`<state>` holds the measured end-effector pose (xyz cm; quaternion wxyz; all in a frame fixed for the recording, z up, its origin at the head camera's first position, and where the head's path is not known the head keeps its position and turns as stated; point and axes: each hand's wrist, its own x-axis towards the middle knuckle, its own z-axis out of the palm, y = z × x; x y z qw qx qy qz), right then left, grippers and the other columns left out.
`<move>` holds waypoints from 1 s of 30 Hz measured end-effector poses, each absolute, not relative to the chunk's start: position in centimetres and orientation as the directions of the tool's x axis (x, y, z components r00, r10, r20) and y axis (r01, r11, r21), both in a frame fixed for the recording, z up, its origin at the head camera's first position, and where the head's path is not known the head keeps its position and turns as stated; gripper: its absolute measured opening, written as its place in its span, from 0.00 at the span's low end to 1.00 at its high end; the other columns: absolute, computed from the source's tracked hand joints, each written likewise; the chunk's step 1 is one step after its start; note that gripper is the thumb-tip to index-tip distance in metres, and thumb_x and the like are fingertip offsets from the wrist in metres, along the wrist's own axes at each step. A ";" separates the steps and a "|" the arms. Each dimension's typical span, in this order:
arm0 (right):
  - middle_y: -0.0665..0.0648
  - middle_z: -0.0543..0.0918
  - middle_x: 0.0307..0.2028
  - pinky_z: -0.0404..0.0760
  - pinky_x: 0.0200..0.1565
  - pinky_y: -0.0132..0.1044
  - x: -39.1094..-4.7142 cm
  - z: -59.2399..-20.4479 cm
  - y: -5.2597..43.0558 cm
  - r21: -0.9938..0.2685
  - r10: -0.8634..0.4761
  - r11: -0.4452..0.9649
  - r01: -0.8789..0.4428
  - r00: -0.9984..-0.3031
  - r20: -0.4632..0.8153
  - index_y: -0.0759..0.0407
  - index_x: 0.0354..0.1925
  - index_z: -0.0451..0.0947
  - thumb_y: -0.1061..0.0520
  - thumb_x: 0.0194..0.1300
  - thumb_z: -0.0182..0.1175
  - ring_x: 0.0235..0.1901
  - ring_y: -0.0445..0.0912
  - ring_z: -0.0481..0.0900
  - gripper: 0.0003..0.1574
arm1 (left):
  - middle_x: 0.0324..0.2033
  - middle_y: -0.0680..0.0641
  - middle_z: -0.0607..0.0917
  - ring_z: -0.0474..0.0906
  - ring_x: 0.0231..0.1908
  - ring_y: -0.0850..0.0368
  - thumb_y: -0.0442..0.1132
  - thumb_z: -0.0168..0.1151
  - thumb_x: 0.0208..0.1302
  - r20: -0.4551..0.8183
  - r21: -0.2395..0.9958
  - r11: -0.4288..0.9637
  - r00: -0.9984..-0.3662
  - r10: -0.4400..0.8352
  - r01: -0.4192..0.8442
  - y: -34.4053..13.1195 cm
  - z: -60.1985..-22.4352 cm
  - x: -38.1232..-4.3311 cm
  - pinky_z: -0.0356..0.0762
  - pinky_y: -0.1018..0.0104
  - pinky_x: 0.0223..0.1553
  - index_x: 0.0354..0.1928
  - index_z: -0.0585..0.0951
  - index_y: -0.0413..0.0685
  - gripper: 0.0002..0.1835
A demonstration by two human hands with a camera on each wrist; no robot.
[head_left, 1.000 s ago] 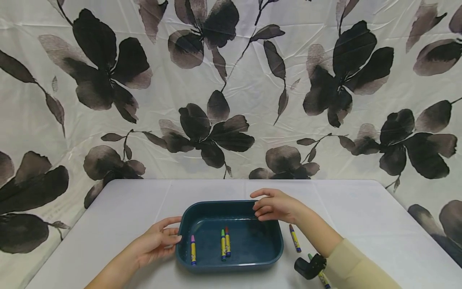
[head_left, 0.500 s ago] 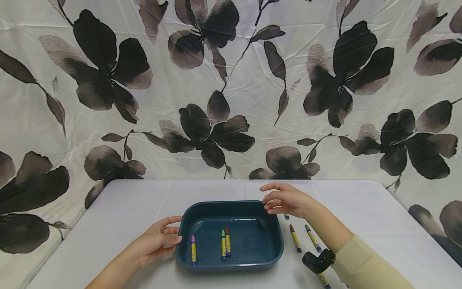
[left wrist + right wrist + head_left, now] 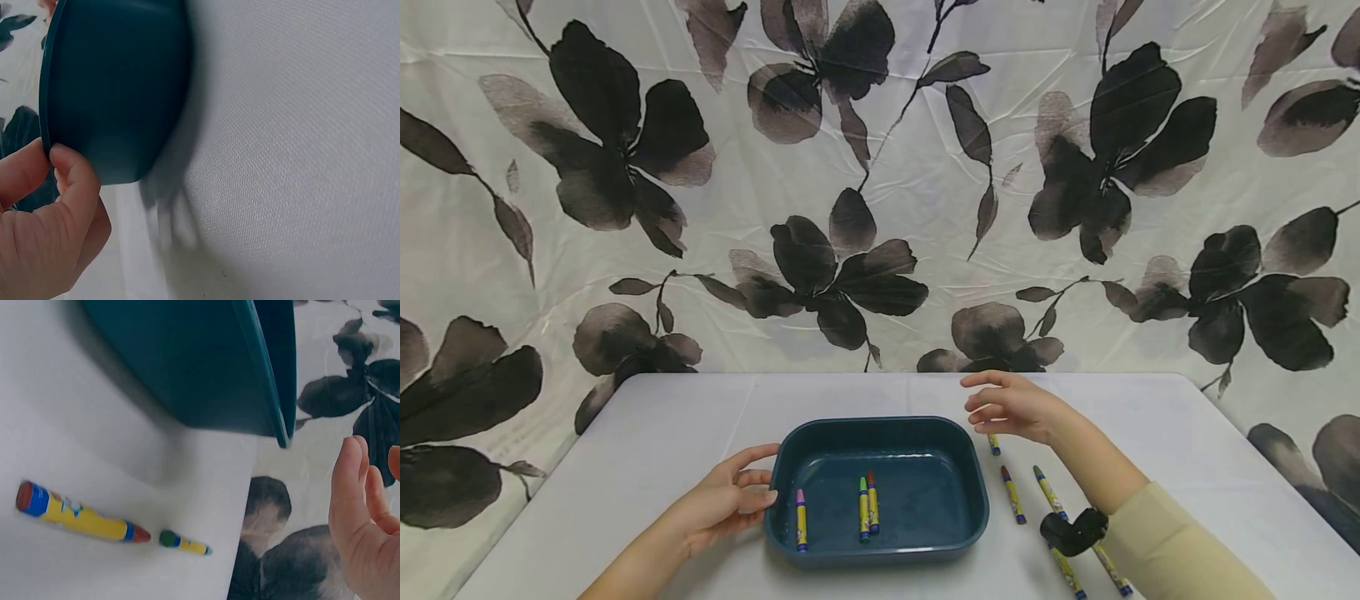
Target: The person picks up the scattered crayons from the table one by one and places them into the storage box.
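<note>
A dark teal tray (image 3: 925,552) stands on the table with three crayons inside: a pink one (image 3: 801,521) at the left, a green one (image 3: 864,508) and a red one (image 3: 873,502) side by side near the middle. My left hand (image 3: 722,500) holds the tray's left rim, thumb and finger on either side of it in the left wrist view. Over the table past the tray's far right corner, my right hand (image 3: 1011,406) hovers with fingers loosely bent and nothing in them. Below it, a crayon (image 3: 995,444) is partly hidden by the hand.
Right of the tray lie a red-tipped crayon (image 3: 1013,496), a green-tipped crayon (image 3: 1049,490) and several others, partly covered by the black wrist camera (image 3: 1073,532). A white cloth covers the table (image 3: 700,408). Floral fabric (image 3: 880,208) hangs behind.
My right hand has moved right and away from me, off the tray's far right corner, uncovering more crayons on the table. The left hand and the tray have stayed put.
</note>
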<state>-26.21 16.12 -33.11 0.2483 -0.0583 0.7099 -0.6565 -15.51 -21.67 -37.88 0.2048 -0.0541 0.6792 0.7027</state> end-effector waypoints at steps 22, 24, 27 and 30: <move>0.57 0.77 0.34 0.80 0.38 0.37 -27.5 -33.5 18.0 -0.962 -0.366 0.120 0.245 -0.890 -0.273 0.65 0.58 0.65 0.64 0.63 0.53 0.32 0.45 0.80 0.24 | 0.46 0.39 0.69 0.71 0.35 0.55 0.21 0.57 0.57 -0.326 0.945 0.035 -0.927 0.187 -0.325 -21.5 -37.9 -15.6 0.75 0.66 0.35 0.68 0.52 0.35 0.39; 0.56 0.77 0.35 0.80 0.38 0.38 -27.6 -33.6 18.1 -0.961 -0.358 0.124 0.247 -0.892 -0.275 0.66 0.59 0.64 0.64 0.63 0.53 0.32 0.45 0.80 0.25 | 0.46 0.39 0.69 0.71 0.35 0.55 0.21 0.58 0.57 -0.325 0.945 0.037 -0.927 0.187 -0.324 -21.5 -37.8 -15.6 0.75 0.66 0.35 0.68 0.52 0.35 0.39; 0.56 0.77 0.35 0.80 0.39 0.38 -27.8 -33.8 18.4 -0.958 -0.340 0.133 0.255 -0.896 -0.285 0.66 0.59 0.63 0.64 0.64 0.53 0.32 0.44 0.79 0.26 | 0.46 0.38 0.69 0.71 0.35 0.54 0.21 0.58 0.57 -0.326 0.945 0.044 -0.928 0.182 -0.324 -21.5 -37.8 -15.6 0.75 0.65 0.35 0.68 0.53 0.36 0.39; 0.56 0.77 0.34 0.80 0.40 0.39 -28.0 -34.1 18.6 -0.954 -0.325 0.142 0.263 -0.898 -0.296 0.66 0.60 0.63 0.64 0.64 0.53 0.32 0.44 0.79 0.26 | 0.46 0.38 0.69 0.70 0.36 0.53 0.21 0.58 0.56 -0.329 0.944 0.054 -0.929 0.171 -0.324 -21.4 -37.8 -15.6 0.74 0.65 0.35 0.68 0.53 0.36 0.38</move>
